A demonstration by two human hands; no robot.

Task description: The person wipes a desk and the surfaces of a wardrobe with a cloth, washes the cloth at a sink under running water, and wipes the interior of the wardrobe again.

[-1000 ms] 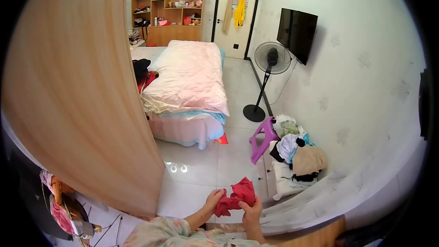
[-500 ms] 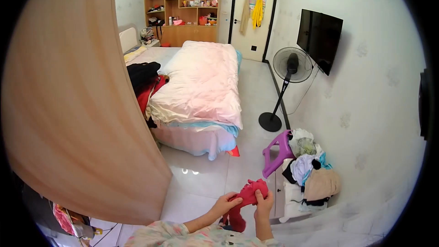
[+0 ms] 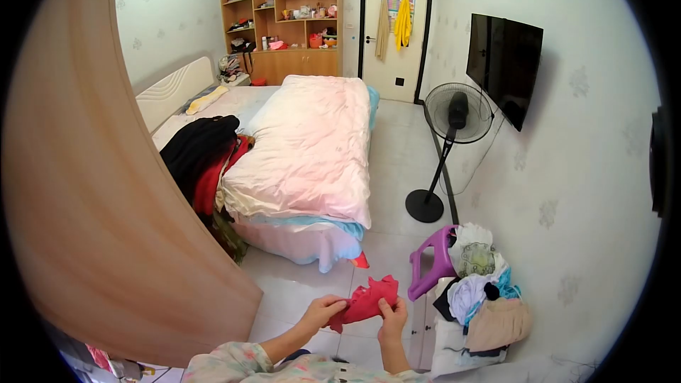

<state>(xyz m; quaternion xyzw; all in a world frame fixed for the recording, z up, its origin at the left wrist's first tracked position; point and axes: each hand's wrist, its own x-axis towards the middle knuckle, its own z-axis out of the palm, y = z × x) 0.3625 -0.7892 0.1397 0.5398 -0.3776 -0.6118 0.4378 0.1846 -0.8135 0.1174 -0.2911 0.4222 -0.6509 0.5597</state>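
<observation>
A small crumpled red cloth point(image 3: 370, 301), perhaps a garment, is stretched between my two hands in front of my body. My left hand point(image 3: 325, 310) pinches its left end between thumb and fingers. At the lower right edge my right hand point(image 3: 392, 315) grips it with the thumb on top. The cloth's exact kind cannot be made out. To the right of my hands, a pile of folded and loose clothes point(image 3: 500, 323) lies on a low cabinet.
A purple plastic stool point(image 3: 434, 262) leans by the clothes. Beyond stand a black fan point(image 3: 454, 117) and a bed with a pink quilt point(image 3: 305, 149); dark clothes point(image 3: 202, 145) lie on its left side. A curved wooden panel point(image 3: 128, 206) rises at my left.
The red cloth has gone from bunched with a hanging end to spread more flatly between my hands. The view has shifted, showing more of the bed and headboard.
</observation>
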